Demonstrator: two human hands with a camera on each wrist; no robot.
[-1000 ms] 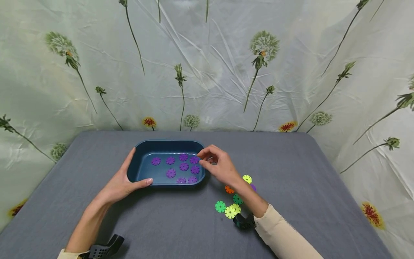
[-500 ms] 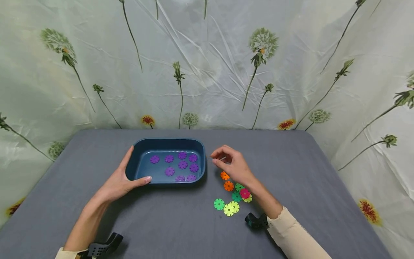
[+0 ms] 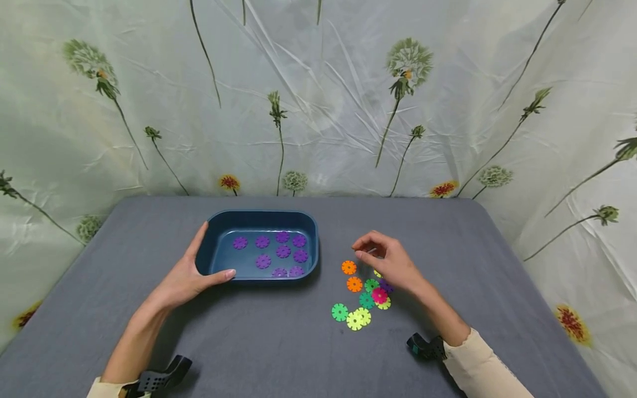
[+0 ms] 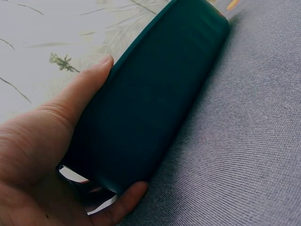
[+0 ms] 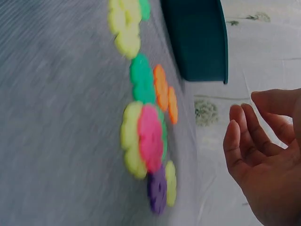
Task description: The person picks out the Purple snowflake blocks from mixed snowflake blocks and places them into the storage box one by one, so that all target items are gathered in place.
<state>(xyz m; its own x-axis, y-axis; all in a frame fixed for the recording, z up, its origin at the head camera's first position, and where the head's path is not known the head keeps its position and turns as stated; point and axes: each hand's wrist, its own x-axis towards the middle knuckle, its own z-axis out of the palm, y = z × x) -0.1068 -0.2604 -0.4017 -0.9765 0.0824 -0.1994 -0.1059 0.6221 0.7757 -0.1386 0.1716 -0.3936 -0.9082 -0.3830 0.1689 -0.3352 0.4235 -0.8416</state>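
Observation:
A dark blue oval-cornered tray stands on the grey cloth, with several purple notched discs lying inside, mostly toward its right half. My left hand grips the tray's left end; its thumb lies over the near rim, and the left wrist view shows fingertips at the tray's outer wall. To the right, my right hand hovers above a loose group of discs, fingers loosely bent, nothing between thumb and fingers. Below it lie a purple disc, partly hidden, and a pink disc.
Orange discs, green discs and yellow discs lie right of the tray, some overlapping. A pale curtain with dandelion prints hangs behind the table's far edge. Each wrist wears a black camera mount.
My right hand has moved from the tray's right rim to the right, over the loose discs, uncovering several of them. My left hand keeps its grip on the tray.

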